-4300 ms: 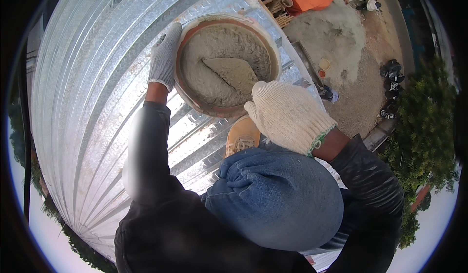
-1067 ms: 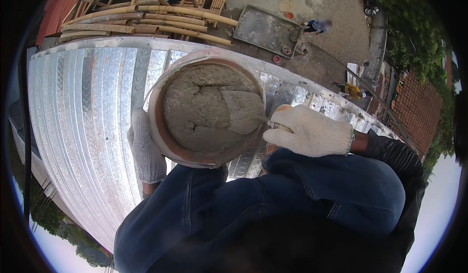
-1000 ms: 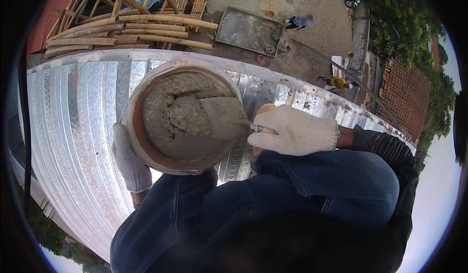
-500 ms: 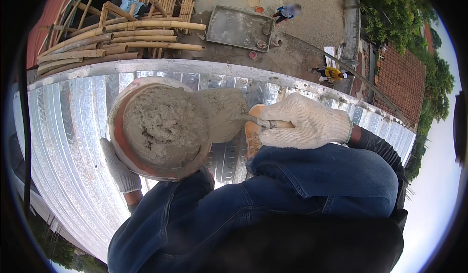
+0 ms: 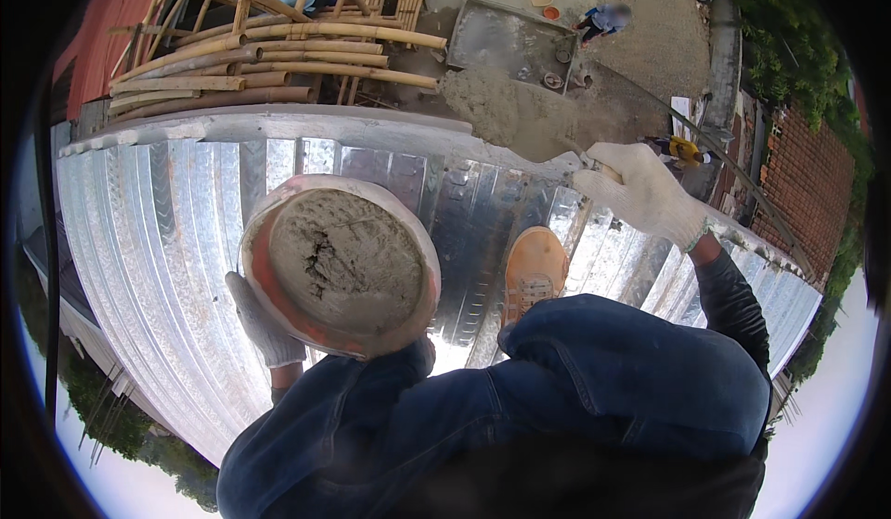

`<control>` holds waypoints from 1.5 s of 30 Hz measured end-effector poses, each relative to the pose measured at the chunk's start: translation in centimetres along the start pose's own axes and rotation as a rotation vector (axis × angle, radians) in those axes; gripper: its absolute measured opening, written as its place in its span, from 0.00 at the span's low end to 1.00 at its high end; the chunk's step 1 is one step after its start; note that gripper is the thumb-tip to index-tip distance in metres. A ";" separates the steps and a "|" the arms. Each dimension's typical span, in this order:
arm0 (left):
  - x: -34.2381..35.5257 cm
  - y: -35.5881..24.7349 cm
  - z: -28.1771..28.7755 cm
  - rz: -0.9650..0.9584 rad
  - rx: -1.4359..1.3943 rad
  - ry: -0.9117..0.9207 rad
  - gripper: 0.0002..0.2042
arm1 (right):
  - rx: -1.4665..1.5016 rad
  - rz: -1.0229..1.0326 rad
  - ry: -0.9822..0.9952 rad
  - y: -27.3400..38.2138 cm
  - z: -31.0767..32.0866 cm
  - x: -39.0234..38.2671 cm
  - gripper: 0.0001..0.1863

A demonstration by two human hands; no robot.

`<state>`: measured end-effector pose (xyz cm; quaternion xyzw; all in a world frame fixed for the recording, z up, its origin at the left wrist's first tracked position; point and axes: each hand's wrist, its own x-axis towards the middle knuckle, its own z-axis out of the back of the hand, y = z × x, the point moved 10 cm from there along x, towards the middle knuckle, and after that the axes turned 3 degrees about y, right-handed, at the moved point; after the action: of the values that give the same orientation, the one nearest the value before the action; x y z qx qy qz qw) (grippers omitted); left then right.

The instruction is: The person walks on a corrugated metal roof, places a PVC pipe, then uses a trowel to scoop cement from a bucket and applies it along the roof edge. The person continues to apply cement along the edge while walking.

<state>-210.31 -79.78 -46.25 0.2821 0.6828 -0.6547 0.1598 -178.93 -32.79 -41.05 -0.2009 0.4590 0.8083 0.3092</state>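
My right hand, in a knitted white glove, is closed round the handle of a trowel held out over the far edge of the metal decking. Grey mortar coats the trowel's blade. At my left a round reddish bucket is tilted a little and holds wet mortar. My left hand, gloved too, grips the bucket's left side from outside; its fingertips are partly hidden behind the bucket.
Ribbed metal decking lies under me, bordered by a concrete edge. My tan shoe rests on it. Far below are bamboo poles, a mixing trough and two people, one in blue, one in yellow.
My right hand has swung the mortar-loaded trowel away from the bucket, forward and right to the concrete edge. The left hand still holds the bucket. The view has shifted slightly.
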 end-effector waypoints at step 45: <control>-1.6 -0.1 0.2 0.085 0.038 -0.158 0.39 | -0.471 0.269 0.034 7.7 -11.5 6.3 0.14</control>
<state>-209.14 -80.23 -45.25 0.2612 0.6428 -0.6805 0.2355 -188.37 -43.77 -45.85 -0.2182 0.2860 0.9231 0.1360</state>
